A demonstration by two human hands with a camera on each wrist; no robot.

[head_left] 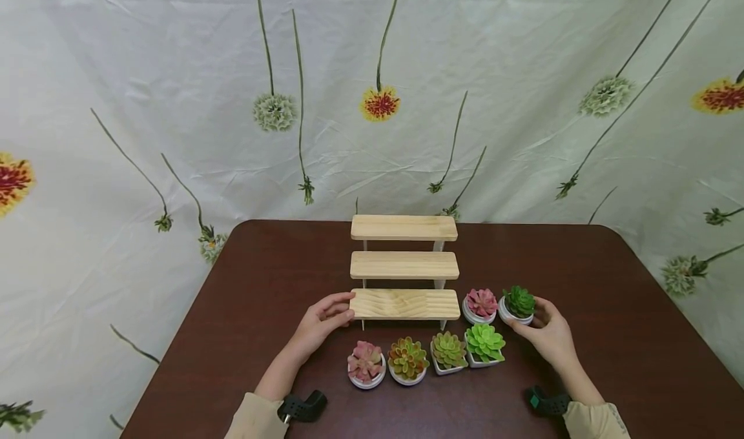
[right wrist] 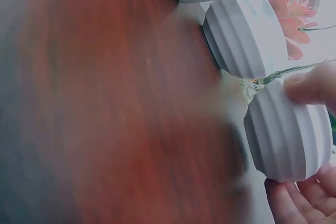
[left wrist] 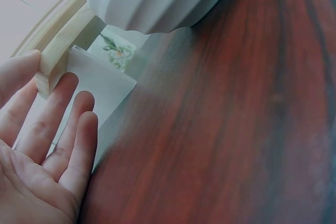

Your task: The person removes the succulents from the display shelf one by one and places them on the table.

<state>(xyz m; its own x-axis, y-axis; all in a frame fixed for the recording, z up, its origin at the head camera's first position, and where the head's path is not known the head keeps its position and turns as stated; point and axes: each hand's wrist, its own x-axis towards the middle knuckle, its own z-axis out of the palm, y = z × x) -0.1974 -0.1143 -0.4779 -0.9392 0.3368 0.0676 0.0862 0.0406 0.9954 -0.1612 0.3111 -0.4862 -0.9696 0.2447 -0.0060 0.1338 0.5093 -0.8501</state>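
A three-tier wooden display stand (head_left: 404, 305) stands at the middle of the table. My left hand (head_left: 323, 320) pinches the left end of its lowest board; in the left wrist view the thumb and fingers meet the board's (left wrist: 68, 38) corner. On the right, my right hand (head_left: 549, 332) grips a round white pot with a dark green succulent (head_left: 519, 302), thumb on one side and fingers on the other. In the right wrist view this ribbed pot (right wrist: 283, 135) is next to the pot of a pink succulent (head_left: 482, 303).
In front of the stand sit a dusty-pink succulent (head_left: 365, 363), an orange-green one (head_left: 408, 359), an olive-green one (head_left: 449, 350) and a bright green one (head_left: 485, 343), all in white pots. Behind the dark brown table (head_left: 279, 265) hangs a flower-printed cloth (head_left: 209, 71).
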